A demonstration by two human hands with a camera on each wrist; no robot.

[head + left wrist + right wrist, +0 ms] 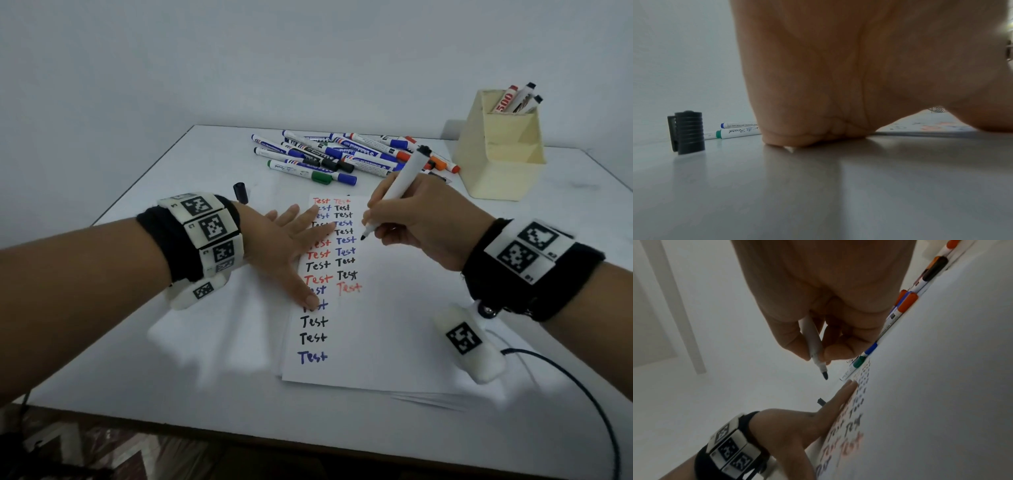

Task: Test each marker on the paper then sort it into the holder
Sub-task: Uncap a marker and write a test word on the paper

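Observation:
My right hand (404, 219) grips an uncapped black marker (399, 192) like a pen, its tip (825, 377) just above the paper (376, 325), beside the right column of "Test" words. My left hand (291, 246) lies flat with spread fingers on the paper's left column, pressing it down. The marker's black cap (240, 192) stands on the table behind my left wrist, also the ribbed cap (687, 132) in the left wrist view. A cream holder (500, 150) at the back right contains three markers.
A pile of several capped markers (342, 156), blue, black, green and orange, lies at the back of the white table (171, 359), between the paper and the holder. A black cable (582, 394) runs from my right wrist over the table's front right.

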